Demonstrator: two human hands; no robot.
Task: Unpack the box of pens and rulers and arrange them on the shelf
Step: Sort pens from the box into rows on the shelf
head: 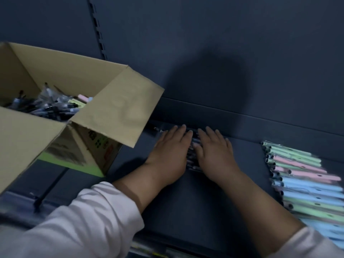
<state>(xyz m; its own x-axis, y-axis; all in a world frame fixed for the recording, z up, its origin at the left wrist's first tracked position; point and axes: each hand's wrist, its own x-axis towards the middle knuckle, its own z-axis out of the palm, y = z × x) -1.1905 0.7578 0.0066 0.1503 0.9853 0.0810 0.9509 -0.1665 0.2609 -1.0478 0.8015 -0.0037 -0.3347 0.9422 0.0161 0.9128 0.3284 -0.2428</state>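
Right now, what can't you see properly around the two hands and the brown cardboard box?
1. Head view: the dark pens lie mostly under the flat left hand and right hand; their number is hidden.
2. Head view: the blurred jumble inside the brown cardboard box is partly behind its flap; no rulers can be picked out.
3. Head view: the row of pastel green, pink and blue pens is cut off by the right edge.

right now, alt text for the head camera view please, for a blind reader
A person's left hand and right hand lie flat on dark pens in clear wrappers on a dark grey shelf. An open brown cardboard box of pens sits left; pastel green, pink and blue pens lie right.
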